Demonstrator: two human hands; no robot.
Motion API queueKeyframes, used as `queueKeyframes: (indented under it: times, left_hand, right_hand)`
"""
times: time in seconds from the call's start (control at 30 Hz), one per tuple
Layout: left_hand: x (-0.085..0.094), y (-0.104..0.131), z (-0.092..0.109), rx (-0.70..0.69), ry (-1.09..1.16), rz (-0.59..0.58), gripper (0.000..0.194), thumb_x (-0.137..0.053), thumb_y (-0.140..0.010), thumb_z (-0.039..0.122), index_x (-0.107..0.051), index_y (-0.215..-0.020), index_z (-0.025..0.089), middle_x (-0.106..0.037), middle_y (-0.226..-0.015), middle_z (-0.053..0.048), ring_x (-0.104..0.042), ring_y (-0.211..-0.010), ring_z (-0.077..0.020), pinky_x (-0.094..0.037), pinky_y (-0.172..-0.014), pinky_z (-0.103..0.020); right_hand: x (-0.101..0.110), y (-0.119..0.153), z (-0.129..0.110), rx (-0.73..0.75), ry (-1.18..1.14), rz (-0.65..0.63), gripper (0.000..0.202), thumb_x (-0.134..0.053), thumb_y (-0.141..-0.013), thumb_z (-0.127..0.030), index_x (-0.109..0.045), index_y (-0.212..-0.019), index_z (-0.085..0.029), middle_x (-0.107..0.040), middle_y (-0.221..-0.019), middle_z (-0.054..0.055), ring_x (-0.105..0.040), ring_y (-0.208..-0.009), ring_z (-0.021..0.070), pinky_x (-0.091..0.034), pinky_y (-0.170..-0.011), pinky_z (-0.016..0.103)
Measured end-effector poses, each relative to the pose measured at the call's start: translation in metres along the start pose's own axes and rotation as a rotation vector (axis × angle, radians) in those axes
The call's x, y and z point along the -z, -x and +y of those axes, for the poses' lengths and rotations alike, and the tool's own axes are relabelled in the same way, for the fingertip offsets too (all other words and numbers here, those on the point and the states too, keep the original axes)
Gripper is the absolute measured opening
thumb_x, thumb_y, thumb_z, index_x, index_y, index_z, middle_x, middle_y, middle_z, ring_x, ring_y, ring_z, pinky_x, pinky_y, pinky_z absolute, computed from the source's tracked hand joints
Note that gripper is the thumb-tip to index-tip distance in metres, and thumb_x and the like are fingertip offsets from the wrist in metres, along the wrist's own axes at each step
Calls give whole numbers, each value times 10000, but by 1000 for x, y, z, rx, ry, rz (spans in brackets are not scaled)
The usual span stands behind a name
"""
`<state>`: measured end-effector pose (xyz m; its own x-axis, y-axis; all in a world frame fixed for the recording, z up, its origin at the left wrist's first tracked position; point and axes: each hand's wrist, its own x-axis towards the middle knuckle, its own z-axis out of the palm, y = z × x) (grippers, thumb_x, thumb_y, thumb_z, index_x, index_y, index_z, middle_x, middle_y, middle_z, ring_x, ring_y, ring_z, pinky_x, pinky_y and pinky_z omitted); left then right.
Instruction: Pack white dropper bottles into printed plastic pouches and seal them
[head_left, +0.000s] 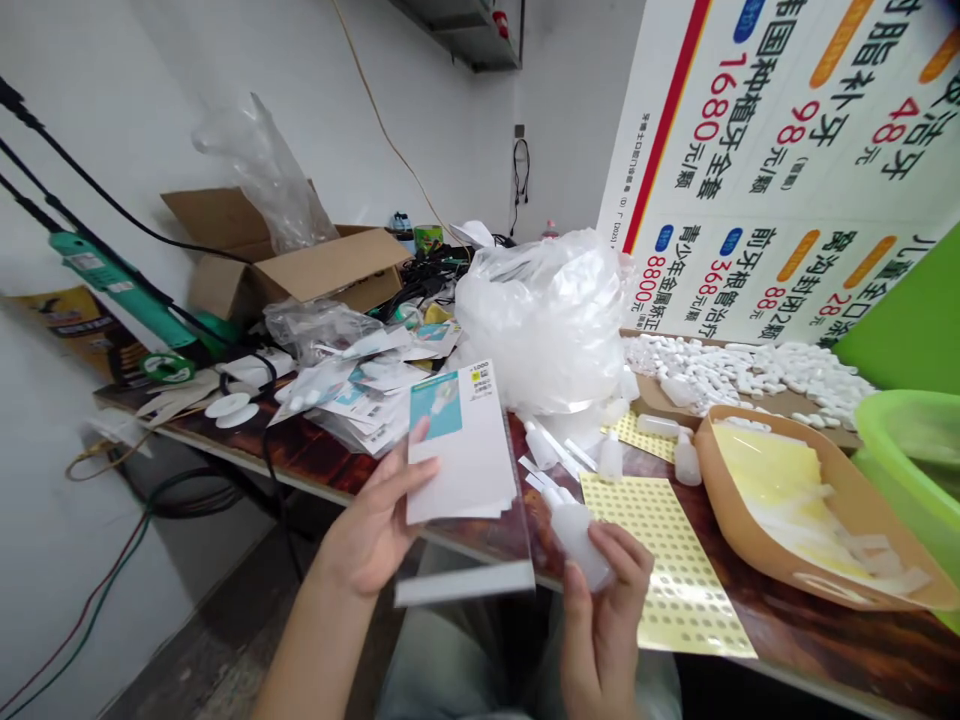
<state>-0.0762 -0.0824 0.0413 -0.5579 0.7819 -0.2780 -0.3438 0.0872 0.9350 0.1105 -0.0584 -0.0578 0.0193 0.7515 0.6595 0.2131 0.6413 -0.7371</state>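
My left hand holds a clear plastic sleeve with a white and teal printed card inside, raised over the near table edge. My right hand grips a small white plastic dropper bottle with its nozzle pointing up and left toward the sleeve's lower edge. Just right of that hand lies a yellow sheet of small round stickers. Several more small white bottles lie on the table behind it.
A big clear bag of white parts stands mid-table. A tan tray with yellow sheets and a green basin sit at right, white caps behind. Packaged cards, an open cardboard box and cables are at left.
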Motion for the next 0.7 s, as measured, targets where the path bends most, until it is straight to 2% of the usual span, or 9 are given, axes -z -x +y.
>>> queueKeyframes:
  times: [0.07, 0.13, 0.2, 0.27, 0.37, 0.43, 0.53, 0.7]
  left_hand:
    - [-15, 12, -6, 50, 119, 5, 659, -603, -790, 115, -418, -1410, 242, -750, -1101, -33, -731, -822, -143, -589, -673, -209]
    - [-29, 23, -14, 106, 208, 0, 643, -558, -819, 108, -389, -1425, 240, -760, -1060, -26, -733, -804, -137, -596, -681, -218]
    - [-41, 32, -21, 167, 258, -38, 601, -553, -834, 101, -418, -1409, 215, -766, -1040, -43, -736, -794, -147, -597, -658, -218]
    - [-49, 40, -27, 175, 283, -108, 563, -588, -831, 78, -477, -1371, 193, -770, -1030, -59, -739, -810, -164, -599, -663, -221]
    - [-55, 50, -36, 74, 314, -180, 545, -638, -835, 57, -517, -1344, 211, -773, -1023, -36, -730, -878, -157, -594, -751, -212]
    - [-56, 56, -40, 53, 313, -218, 534, -652, -843, 66, -523, -1341, 208, -773, -1023, -36, -727, -893, -161, -593, -763, -216]
    - [-56, 63, -43, 118, 313, -296, 546, -662, -838, 58, -516, -1345, 195, -771, -1027, -55, -728, -874, -181, -599, -716, -239]
    - [-51, 68, -47, 207, 396, -355, 592, -687, -804, 12, -499, -1337, 186, -775, -949, -30, -718, -793, -141, -587, -699, -211]
  right_hand:
    - [3, 5, -4, 215, 68, 30, 345, -470, -930, -149, -459, -1274, -180, -493, -1189, 125, -513, -1131, 234, -478, -905, 426]
    - [8, 10, -8, 426, 133, 118, 296, -510, -910, -128, -510, -1204, -158, -536, -1140, 115, -543, -1102, 229, -507, -874, 400]
    - [14, 16, -12, 538, 181, 203, 212, -530, -901, -114, -548, -1105, -171, -556, -1082, 84, -557, -1070, 207, -519, -841, 362]
    - [21, 21, -13, 557, 226, 254, 140, -532, -904, -108, -561, -1020, -180, -563, -1037, 75, -568, -1034, 199, -532, -796, 350]
    - [32, 25, -11, 605, 273, 332, 59, -560, -910, -139, -554, -933, -193, -566, -993, 75, -577, -1000, 196, -545, -739, 340]
    - [37, 24, -9, 657, 291, 336, 61, -582, -911, -175, -542, -884, -212, -571, -974, 59, -581, -994, 185, -551, -733, 321]
    - [41, 17, -6, 692, 310, 275, 88, -574, -915, -196, -532, -844, -228, -582, -962, 42, -587, -987, 179, -563, -728, 311]
    - [49, 6, -8, 769, 302, 258, 97, -532, -910, -204, -497, -822, -225, -543, -939, 22, -550, -911, 143, -542, -732, 285]
